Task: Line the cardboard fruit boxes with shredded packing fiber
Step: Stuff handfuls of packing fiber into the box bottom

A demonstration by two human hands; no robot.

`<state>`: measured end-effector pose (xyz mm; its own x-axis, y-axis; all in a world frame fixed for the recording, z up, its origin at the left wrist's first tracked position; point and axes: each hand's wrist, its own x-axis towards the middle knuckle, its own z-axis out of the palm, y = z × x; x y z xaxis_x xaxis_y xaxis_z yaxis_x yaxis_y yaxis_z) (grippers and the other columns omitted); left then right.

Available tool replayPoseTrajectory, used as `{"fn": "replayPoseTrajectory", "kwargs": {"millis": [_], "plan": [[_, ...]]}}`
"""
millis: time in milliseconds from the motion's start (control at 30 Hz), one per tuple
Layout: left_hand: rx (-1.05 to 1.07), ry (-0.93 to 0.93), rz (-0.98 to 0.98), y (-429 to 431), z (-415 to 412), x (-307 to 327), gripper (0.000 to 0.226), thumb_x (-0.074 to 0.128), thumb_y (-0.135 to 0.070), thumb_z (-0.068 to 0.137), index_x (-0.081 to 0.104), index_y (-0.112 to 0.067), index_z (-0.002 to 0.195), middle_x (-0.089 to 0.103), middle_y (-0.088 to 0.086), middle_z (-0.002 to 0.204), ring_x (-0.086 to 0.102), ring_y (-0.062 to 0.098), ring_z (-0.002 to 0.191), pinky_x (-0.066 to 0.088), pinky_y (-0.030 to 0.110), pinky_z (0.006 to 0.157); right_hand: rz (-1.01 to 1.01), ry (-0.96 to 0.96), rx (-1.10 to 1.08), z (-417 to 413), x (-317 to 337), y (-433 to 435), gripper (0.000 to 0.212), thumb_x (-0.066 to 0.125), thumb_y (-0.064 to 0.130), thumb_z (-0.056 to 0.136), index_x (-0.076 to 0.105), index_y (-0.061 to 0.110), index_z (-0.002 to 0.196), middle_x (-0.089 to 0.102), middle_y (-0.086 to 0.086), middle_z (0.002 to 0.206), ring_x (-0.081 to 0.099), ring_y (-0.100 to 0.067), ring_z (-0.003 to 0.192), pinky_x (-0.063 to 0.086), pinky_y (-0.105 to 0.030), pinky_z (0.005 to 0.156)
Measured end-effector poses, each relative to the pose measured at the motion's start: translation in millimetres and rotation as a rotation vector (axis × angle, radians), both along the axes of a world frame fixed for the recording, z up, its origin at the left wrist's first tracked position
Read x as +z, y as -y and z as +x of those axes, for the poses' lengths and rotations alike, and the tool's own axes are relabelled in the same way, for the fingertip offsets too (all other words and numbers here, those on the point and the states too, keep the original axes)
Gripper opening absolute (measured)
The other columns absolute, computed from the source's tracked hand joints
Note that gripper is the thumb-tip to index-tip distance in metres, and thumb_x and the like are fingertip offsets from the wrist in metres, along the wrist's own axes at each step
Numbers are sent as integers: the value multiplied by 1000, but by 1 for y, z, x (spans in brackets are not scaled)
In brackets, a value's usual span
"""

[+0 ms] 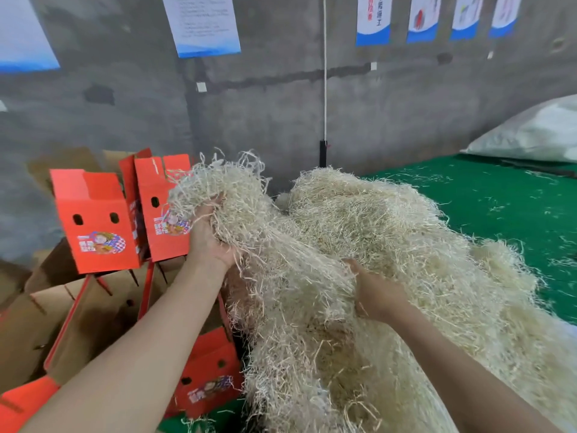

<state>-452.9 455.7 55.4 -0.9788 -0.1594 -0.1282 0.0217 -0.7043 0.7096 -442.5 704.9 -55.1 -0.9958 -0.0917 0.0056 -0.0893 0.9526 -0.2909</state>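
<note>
A big heap of pale shredded packing fiber [390,251] lies on the green table [512,201]. My left hand [207,235] grips a raised bunch of fiber [218,185] at the heap's left end. My right hand [374,292] is dug into the heap lower down, its fingers buried in the strands. Two open red cardboard fruit boxes [96,220] [165,207] stand to the left, beyond my left hand. A third red box [209,373] sits low beside the table under the fiber's edge.
Flattened brown cardboard [71,310] lies under the red boxes. A white sack [537,132] rests at the table's far right. The grey concrete wall behind carries posters [203,23], with a white rope [324,73] hanging down it. Loose strands litter the green surface.
</note>
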Motion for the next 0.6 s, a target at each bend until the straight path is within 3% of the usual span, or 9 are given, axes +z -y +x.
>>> {"fn": "replayPoseTrajectory", "kwargs": {"millis": [67, 167, 233, 267, 300, 400, 467, 533, 600], "plan": [[24, -3, -2, 2, 0, 1, 21, 64, -29, 75, 63, -14, 90, 67, 7, 84, 65, 25, 73, 54, 34, 62, -5, -2, 16, 0, -1, -2, 77, 45, 4, 89, 5, 40, 144, 51, 6, 75, 40, -4, 52, 25, -17, 41], [24, -3, -57, 2, 4, 2, 13, 67, -25, 68, 68, -15, 77, 69, 7, 74, 67, 24, 61, 55, 34, 55, -68, 142, 121, 6, 9, -3, 79, 50, 4, 87, 9, 40, 145, 57, 4, 102, 43, -2, 63, 33, -19, 52], [55, 31, -91, 4, 6, 1, 12, 61, -25, 77, 66, -16, 71, 68, 5, 59, 66, 21, 48, 53, 34, 45, -148, 293, 217, 10, 32, -10, 83, 62, 8, 82, 17, 35, 146, 54, 4, 121, 57, -9, 93, 50, -27, 80], [58, 40, -87, 5, 7, 2, 12, 60, -25, 79, 64, -15, 75, 68, 6, 58, 65, 21, 46, 52, 33, 42, -218, 309, 250, 12, 48, -13, 84, 70, 15, 78, 23, 35, 144, 48, 4, 133, 54, -13, 109, 45, -33, 96], [59, 52, -82, 6, 8, 2, 12, 59, -26, 81, 61, -14, 80, 68, 7, 62, 65, 21, 47, 53, 32, 42, -310, 273, 267, 13, 66, -13, 83, 76, 24, 73, 29, 37, 141, 43, 4, 139, 49, -15, 116, 40, -36, 102], [-13, 29, -76, 2, 13, 2, 14, 61, -26, 78, 63, -12, 79, 68, 8, 66, 66, 23, 54, 56, 34, 51, -476, -15, 213, 15, 99, 13, 90, 75, 51, 64, 28, 37, 140, 34, 5, 145, 39, -18, 126, 36, -40, 104], [-82, -40, -56, -5, 17, 5, 16, 67, -25, 63, 68, -10, 70, 68, 8, 65, 67, 24, 58, 57, 37, 62, -502, -101, 200, 16, 96, 49, 101, 75, 51, 64, 17, 35, 144, 27, 6, 149, 36, -19, 132, 34, -45, 107], [-98, -89, -40, -10, 20, 9, 29, 73, -26, 46, 69, -11, 70, 69, 8, 70, 66, 26, 65, 53, 39, 73, -589, -46, 220, 15, 75, 80, 94, 74, 34, 73, 14, 31, 145, 39, 1, 141, 58, -17, 107, 49, -38, 90], [-91, -137, -40, -8, 22, 15, 36, 75, -28, 39, 73, -12, 72, 69, 8, 78, 66, 26, 72, 51, 38, 78, -525, -48, 184, 8, 48, 92, 75, 63, 12, 82, 19, 24, 142, 55, -3, 118, 64, -11, 78, 53, -23, 63]]}}
